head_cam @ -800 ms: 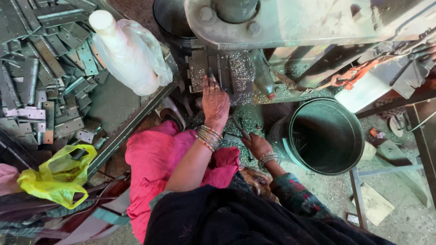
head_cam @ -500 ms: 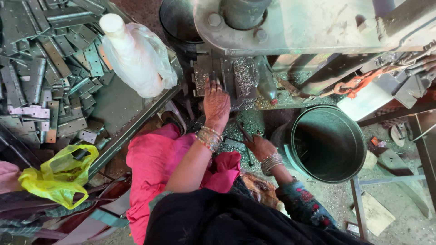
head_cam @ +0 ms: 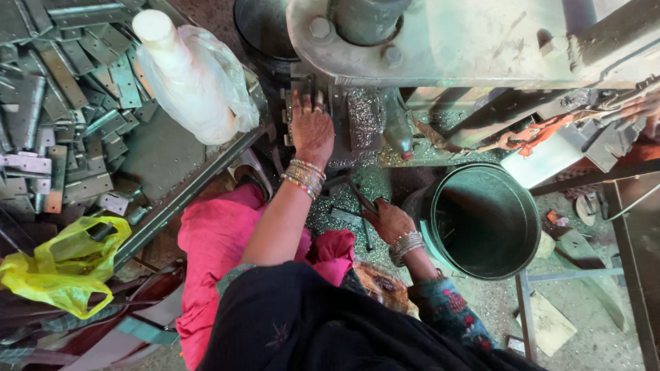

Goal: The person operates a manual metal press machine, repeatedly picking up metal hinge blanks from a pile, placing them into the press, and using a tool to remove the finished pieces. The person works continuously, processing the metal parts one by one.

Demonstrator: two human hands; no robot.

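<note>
Both hands work apart: my left hand (head_cam: 313,130) presses flat on a part at the press bed (head_cam: 364,117), my right hand (head_cam: 386,218) grips a dark lever (head_cam: 357,199) below. Many flat metal plates (head_cam: 65,103) wait piled at my left; the bucket (head_cam: 481,220) looks nearly empty.

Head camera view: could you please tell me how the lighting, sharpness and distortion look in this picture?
In the head view, light falls brightly on the white plastic-wrapped bottle and pale machine body; the round bin is dark inside; the left hand and right hand look fairly sharp; straight frame edges lean outward toward the corners, a wide-angle effect.
</note>
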